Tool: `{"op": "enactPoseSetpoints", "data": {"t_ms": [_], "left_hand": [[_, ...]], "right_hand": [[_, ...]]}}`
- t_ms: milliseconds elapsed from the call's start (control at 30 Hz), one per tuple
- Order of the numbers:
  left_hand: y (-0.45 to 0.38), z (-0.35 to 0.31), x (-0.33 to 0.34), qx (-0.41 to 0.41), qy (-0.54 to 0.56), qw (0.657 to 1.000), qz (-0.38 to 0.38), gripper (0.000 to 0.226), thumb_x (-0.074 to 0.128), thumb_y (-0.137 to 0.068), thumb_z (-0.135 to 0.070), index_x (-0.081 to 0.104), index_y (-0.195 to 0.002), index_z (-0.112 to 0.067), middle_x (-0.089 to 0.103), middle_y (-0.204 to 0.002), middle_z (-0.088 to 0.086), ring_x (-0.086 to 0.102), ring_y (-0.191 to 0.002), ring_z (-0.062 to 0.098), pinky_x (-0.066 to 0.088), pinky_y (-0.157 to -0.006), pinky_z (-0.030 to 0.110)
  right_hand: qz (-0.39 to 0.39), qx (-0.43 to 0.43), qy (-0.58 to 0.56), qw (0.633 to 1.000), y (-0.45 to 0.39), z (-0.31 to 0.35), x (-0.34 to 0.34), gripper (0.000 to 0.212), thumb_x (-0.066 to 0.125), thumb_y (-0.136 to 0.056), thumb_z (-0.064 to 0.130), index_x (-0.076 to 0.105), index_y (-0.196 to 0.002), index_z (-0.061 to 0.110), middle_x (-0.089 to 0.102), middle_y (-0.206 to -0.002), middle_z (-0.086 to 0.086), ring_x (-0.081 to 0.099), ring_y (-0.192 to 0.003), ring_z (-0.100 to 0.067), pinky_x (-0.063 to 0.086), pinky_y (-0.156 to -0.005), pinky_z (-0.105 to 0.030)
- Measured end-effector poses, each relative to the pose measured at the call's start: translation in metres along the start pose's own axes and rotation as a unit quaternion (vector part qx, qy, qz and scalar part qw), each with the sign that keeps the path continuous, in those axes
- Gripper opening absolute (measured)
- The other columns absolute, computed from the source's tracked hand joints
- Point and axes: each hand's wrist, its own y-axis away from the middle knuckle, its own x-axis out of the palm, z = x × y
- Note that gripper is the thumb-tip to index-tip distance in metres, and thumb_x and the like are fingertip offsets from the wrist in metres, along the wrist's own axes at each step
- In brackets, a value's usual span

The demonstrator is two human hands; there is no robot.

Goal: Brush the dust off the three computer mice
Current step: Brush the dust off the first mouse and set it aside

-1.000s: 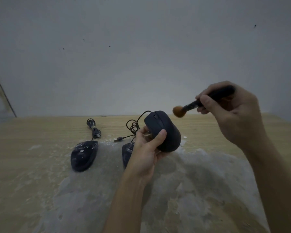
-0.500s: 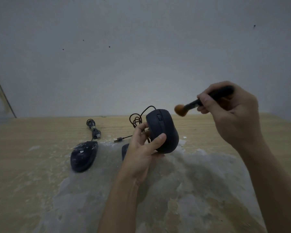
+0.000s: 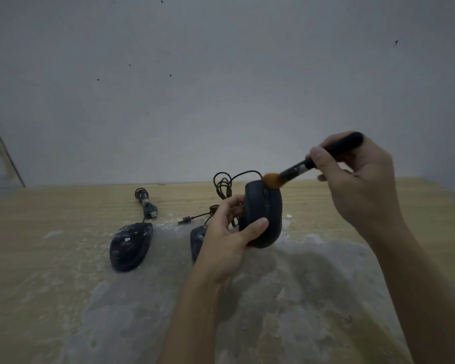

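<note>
3 black computer mice are seen above or on a wooden table (image 3: 50,206) dusted with white powder. 1 wired mouse (image 3: 263,214) is gripped by the left hand (image 3: 226,243), lifted off the table and tilted nearly upright, with the thumb across its near side and the fingers behind it. Its cable (image 3: 223,185) is looped behind the fingers. A makeup-style brush (image 3: 300,168) with a black handle is clasped by the right hand (image 3: 360,185), and its orange bristles are pressed against the top front edge of the held mouse. A dusty mouse (image 3: 130,246) is lying on the table to the left, its coiled cable and USB plug (image 3: 149,206) just behind it. The 3rd mouse (image 3: 197,240) is largely hidden behind the left hand.
</note>
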Motion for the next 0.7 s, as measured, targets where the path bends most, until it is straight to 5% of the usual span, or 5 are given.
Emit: {"op": "enactPoseSetpoints", "data": {"t_ms": [67,400,500,600,700], "left_hand": [[0.000,0.001,0.002,-0.005,0.012,1.000,0.004,0.041,0.064,-0.080,-0.002,0.055,-0.111,-0.028,0.061,-0.111,-0.004,0.064,-0.100,0.014,0.057,-0.083,0.038],[0.000,0.006,0.017,-0.033,-0.045,0.994,0.091,0.036,0.057,-0.087,-0.015,0.055,-0.121,-0.024,0.064,-0.114,-0.003,0.062,-0.104,0.009,0.056,-0.082,0.028],[0.001,0.007,0.018,-0.049,-0.061,0.991,0.110,0.032,0.053,-0.090,-0.011,0.055,-0.115,-0.031,0.064,-0.112,-0.003,0.062,-0.102,0.008,0.056,-0.083,0.029],[0.002,0.008,0.019,-0.069,-0.072,0.988,0.120,0.037,0.053,-0.090,-0.010,0.052,-0.118,-0.035,0.061,-0.120,0.004,0.060,-0.109,0.016,0.054,-0.090,0.038],[0.002,0.008,0.018,-0.094,-0.065,0.986,0.122,0.042,0.053,-0.091,-0.011,0.046,-0.123,-0.036,0.056,-0.120,0.005,0.059,-0.107,0.018,0.055,-0.085,0.037]], "right_hand": [[-0.017,0.005,0.075,0.997,0.000,-0.005,-0.001,0.003,0.055,-0.089,0.016,0.054,-0.087,0.016,0.058,-0.078,0.011,0.058,-0.077,-0.004,0.043,-0.065,-0.008],[0.145,0.245,0.015,0.958,0.009,-0.032,0.009,0.025,0.047,-0.094,0.027,0.057,-0.089,0.005,0.051,-0.072,-0.003,0.044,-0.060,-0.014,0.037,-0.056,-0.027],[0.135,0.249,-0.027,0.959,0.011,-0.035,0.007,0.011,0.058,-0.089,0.018,0.057,-0.099,0.013,0.063,-0.079,0.000,0.054,-0.063,-0.008,0.042,-0.046,-0.017],[0.142,0.244,-0.091,0.955,0.013,-0.041,0.007,0.025,0.059,-0.086,0.002,0.052,-0.108,0.013,0.070,-0.098,-0.002,0.062,-0.068,-0.007,0.045,-0.048,-0.010],[0.158,0.195,-0.070,0.965,0.017,-0.049,0.010,0.035,0.059,-0.084,-0.005,0.052,-0.109,0.019,0.066,-0.115,0.006,0.048,-0.054,-0.012,0.050,-0.057,-0.017]]}}
